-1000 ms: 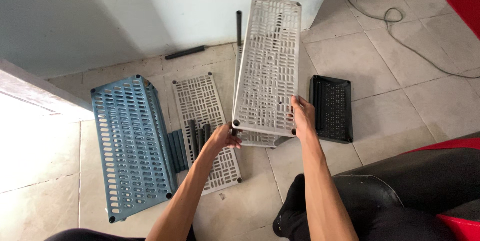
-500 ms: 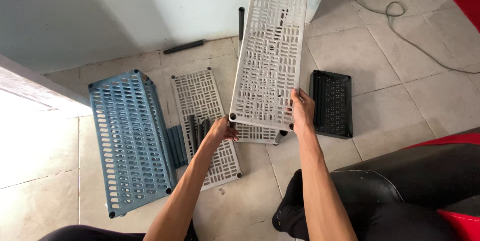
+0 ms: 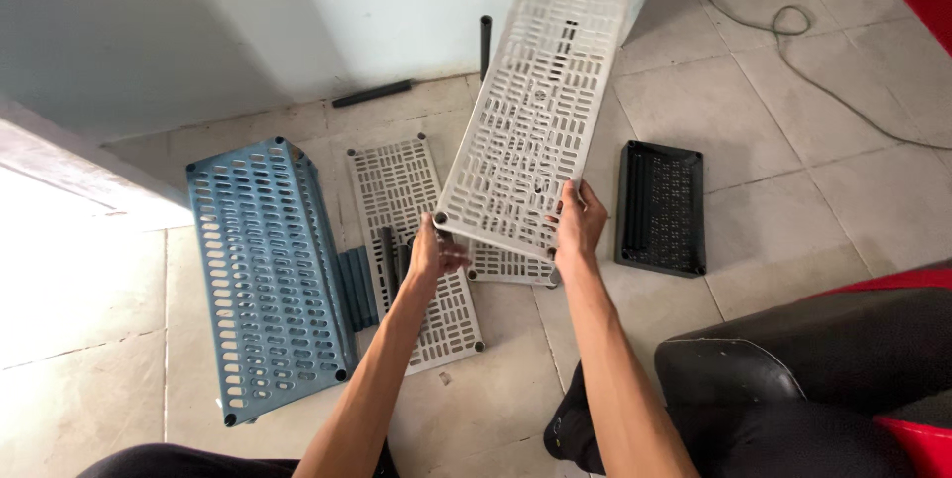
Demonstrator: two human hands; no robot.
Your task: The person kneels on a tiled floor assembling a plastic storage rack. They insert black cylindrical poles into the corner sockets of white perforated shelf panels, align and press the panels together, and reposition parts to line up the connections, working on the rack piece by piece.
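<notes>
Floor-side white shelf panel (image 3: 535,111) swung rightward.

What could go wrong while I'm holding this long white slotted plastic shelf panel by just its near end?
The white slotted plastic shelf panel is held only at its near edge by the left hand and right hand; its far end could sag or swing into the black tube at the wall. Dropped, it could strike the white panel lying underneath.

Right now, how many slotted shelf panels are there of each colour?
White shelf panels: 3, one held by the left hand and right hand, one on the floor, one beneath the held one
Blue shelf panel: 1
Black shelf panel: 1
Total: 5
</notes>
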